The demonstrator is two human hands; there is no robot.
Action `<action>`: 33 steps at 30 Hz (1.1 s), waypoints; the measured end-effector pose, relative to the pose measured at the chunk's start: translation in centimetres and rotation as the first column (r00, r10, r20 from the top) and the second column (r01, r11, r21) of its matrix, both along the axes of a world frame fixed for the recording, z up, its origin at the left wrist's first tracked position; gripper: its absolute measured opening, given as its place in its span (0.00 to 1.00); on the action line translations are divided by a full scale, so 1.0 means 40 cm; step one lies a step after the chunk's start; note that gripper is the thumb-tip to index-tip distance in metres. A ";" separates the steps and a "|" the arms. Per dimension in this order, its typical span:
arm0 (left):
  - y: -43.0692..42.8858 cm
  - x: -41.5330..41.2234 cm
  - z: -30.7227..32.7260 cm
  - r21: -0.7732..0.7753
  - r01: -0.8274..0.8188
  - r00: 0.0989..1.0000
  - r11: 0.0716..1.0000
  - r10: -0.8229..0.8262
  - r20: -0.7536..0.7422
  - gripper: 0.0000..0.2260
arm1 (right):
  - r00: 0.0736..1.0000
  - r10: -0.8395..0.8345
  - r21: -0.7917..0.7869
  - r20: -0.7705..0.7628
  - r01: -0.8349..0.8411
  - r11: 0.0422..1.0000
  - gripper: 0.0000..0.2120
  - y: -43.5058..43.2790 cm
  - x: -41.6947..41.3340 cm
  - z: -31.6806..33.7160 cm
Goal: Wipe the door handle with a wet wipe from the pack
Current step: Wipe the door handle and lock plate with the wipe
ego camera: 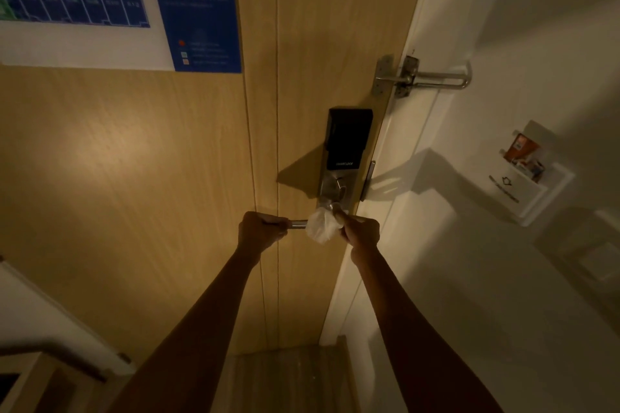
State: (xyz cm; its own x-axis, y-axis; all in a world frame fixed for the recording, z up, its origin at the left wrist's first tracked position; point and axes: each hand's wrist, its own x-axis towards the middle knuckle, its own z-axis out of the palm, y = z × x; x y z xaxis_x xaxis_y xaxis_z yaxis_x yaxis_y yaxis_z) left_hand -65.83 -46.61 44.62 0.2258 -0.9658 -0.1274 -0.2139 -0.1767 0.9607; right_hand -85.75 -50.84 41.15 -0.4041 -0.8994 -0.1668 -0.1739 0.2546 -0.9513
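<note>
A silver lever door handle (298,224) sticks out leftward from the black and silver smart lock (345,151) on the wooden door (151,178). My left hand (260,231) is closed around the free end of the handle. My right hand (360,231) holds a crumpled white wet wipe (322,226), and the wipe is wrapped against the handle close to its pivot. A short bare stretch of metal shows between the two hands. The wipe pack is out of view.
A metal swing-bar guard (429,75) bridges the door and the white frame above the lock. A key-card holder (526,174) hangs on the white wall to the right. A blue evacuation plan (117,0) is stuck on the door's upper left. A cabinet edge (60,355) sits lower left.
</note>
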 end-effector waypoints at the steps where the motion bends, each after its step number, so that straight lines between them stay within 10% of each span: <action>1: 0.000 0.000 -0.001 0.004 0.001 1.000 1.000 -0.001 -0.009 0.06 | 1.000 -0.018 0.008 -0.021 0.018 1.000 0.23 -0.012 0.003 0.003; 10: 0.000 -0.004 0.015 0.019 -0.014 1.000 1.000 0.014 -0.005 0.06 | 0.859 -0.140 -0.358 -0.492 -0.053 0.932 0.16 0.040 0.016 0.052; 15: -0.002 -0.003 0.017 0.008 -0.012 1.000 1.000 0.012 0.023 0.03 | 0.916 -0.233 -0.461 -0.328 0.060 0.885 0.15 0.060 0.038 0.074; 26: -0.005 -0.008 0.021 0.037 -0.035 0.999 0.999 0.035 0.003 0.03 | 0.791 0.063 -0.390 -0.609 -0.367 0.845 0.10 0.081 0.002 0.010; 33: -0.006 -0.013 0.018 0.045 -0.049 0.999 0.998 0.049 -0.014 0.06 | 0.866 -0.242 -0.537 -0.436 -0.034 0.843 0.10 0.080 -0.075 0.046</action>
State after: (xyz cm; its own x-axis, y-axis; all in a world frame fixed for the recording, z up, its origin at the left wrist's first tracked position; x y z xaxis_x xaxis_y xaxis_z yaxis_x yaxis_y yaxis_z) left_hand -66.33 -46.83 45.33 0.2703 -0.9470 -0.1737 -0.1896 -0.2292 0.9547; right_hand -88.73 -47.62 42.99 -0.4022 -0.7404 0.5386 -0.6333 -0.1999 -0.7477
